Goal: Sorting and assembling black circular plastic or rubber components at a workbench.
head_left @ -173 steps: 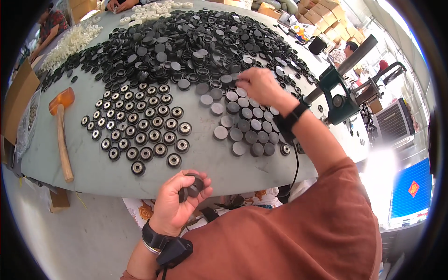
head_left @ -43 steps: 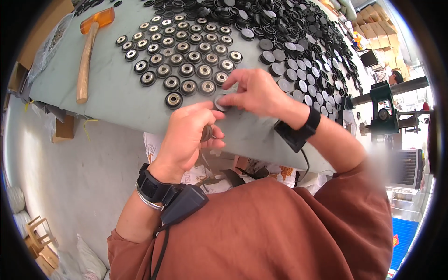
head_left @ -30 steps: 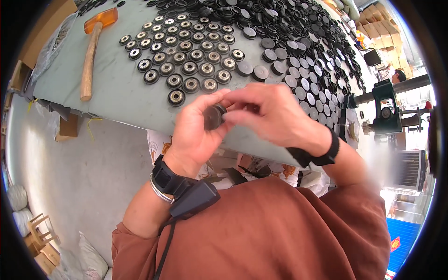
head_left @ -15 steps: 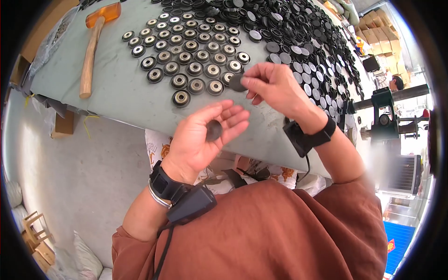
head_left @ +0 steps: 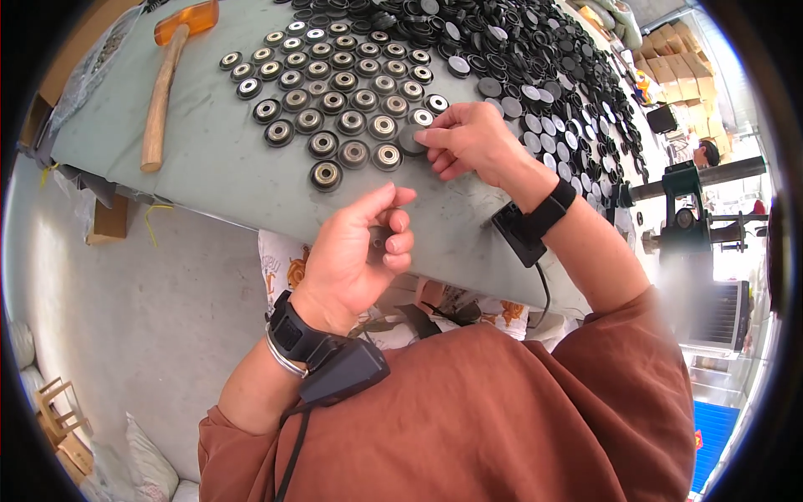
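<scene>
Since half a second ago the right hand has reached out, fingertips pinching a flat dark round disc down at the end of the front row of black round wheels with metal centres on the grey-green desk, keeping the grid tidy. Meanwhile the left hand waits half-curled below the desk edge, loosely cupping a small dark part against its fingers, apparently ready for use.

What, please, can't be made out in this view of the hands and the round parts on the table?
- Small dark part in the left hand: mostly hidden by curled fingers.
- Disc under the right hand: partly covered by fingertips.
- Mallet: head cut by the top edge.
- Far black pile: pieces too small, bent by fisheye.
</scene>
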The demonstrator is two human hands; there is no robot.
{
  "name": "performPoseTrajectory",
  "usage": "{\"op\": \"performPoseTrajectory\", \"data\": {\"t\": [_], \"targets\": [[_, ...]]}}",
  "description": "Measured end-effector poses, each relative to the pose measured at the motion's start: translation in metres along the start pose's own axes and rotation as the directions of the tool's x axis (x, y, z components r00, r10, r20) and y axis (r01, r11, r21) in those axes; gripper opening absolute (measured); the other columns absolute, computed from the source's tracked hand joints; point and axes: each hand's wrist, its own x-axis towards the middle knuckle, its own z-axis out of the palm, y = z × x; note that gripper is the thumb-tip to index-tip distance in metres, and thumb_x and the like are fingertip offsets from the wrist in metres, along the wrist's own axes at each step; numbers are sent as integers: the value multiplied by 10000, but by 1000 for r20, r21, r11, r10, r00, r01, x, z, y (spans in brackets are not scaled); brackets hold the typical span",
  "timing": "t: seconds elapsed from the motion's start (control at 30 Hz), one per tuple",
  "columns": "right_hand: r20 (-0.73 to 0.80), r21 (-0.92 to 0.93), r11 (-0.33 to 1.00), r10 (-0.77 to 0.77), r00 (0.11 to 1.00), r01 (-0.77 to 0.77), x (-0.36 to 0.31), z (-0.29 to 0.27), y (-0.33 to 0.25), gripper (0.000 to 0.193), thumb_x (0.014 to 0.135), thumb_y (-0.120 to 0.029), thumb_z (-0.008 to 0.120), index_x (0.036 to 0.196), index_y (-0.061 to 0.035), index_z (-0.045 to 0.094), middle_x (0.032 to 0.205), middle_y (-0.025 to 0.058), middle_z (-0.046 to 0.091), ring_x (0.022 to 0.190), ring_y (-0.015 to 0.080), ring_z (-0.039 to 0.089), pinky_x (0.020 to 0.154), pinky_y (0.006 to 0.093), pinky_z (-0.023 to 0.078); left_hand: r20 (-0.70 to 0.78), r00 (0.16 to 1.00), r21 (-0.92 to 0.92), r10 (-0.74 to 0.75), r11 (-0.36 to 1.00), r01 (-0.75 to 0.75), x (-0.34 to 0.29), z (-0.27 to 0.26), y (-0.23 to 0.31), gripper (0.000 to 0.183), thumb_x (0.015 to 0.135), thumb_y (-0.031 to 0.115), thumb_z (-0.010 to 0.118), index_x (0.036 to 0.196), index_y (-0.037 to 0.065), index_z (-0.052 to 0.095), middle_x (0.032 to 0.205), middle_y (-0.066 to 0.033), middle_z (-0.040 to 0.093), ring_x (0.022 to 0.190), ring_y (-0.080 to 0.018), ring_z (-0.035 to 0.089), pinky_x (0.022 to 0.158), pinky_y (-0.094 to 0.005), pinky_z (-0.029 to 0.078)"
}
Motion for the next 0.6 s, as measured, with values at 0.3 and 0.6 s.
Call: {"op": "performPoseTrajectory", "data": {"t": [0.3, 0.6], "targets": [[97, -694, 321, -845, 525, 645, 0, 7, 21, 295, 783, -175, 598, 962, 57, 562, 662, 107, 579, 565, 241, 579, 523, 333, 460, 32, 998, -186, 48, 982, -41, 0, -4, 7, 340, 904, 296, 448, 959, -28, 534, 776, -81, 523, 688, -180, 499, 582, -262, 465], [414, -893, -96, -560, 717, 440, -10, 26, 8, 329, 809, -185, 536, 1014, 71, 502, 752, 95, 563, 659, 255, 583, 521, 348, 455, 149, 985, -235, 85, 971, -48, 1, -6, 11, 372, 898, 333, 448, 967, -25, 526, 790, -90, 533, 721, -213, 536, 646, -314, 492]]}}
